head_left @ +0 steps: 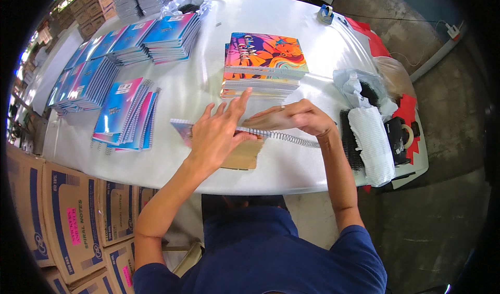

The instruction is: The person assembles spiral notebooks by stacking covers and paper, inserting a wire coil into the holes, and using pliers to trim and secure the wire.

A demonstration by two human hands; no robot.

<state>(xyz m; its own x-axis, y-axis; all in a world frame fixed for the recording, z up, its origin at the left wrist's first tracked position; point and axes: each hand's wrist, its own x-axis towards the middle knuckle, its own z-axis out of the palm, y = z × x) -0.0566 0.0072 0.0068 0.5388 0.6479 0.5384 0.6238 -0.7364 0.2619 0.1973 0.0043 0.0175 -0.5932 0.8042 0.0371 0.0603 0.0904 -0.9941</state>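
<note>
Lettering [245, 50] across an orange book cover [278, 54], left hand [216, 135] clamped on a spiral notebook [182, 129], right hand [306, 119] blurred, grip unclear.

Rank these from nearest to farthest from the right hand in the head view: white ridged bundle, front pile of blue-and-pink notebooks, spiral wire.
From the right hand:
1. Spiral wire: just below it.
2. White ridged bundle: to its right.
3. Front pile of blue-and-pink notebooks: well across on the left.
</note>
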